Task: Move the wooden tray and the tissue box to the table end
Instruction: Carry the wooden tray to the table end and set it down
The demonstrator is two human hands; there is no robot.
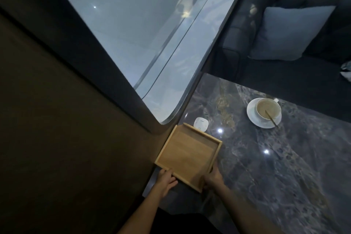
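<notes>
A square, empty wooden tray (188,153) lies on the dark marble table (284,167), pushed against the wall below the window. My left hand (167,179) grips its near left edge, thumb over the rim. My right hand (212,175) holds the near right corner and side. No tissue box shows in this view.
A small white device (201,124) sits just beyond the tray's far edge. A white cup of coffee on a saucer (265,113) with a stick in it stands further right. A dark sofa with a grey cushion (290,32) lies past the table's far edge.
</notes>
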